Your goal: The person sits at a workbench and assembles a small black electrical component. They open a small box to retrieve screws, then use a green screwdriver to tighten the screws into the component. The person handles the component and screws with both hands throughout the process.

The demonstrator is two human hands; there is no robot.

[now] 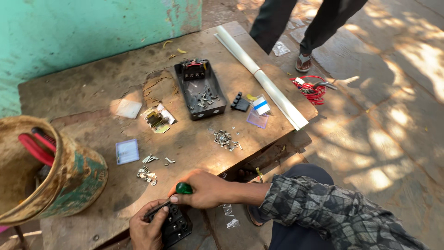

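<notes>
Black switch block [175, 225] sits at the tabletop's [92, 97] near edge, our left hand [147, 228] clamped on it. Right hand [203, 190] grips the green-handled screwdriver [167, 201], shaft angled down-left onto the block.

Likely outdoor repair spot, worn workbench [83, 99], paved ground [393, 115]

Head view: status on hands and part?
Right hand grips green-handled screwdriver. Left hand steadies black switch block at table edge. Loose screws nearby, nothing blocking.
</notes>
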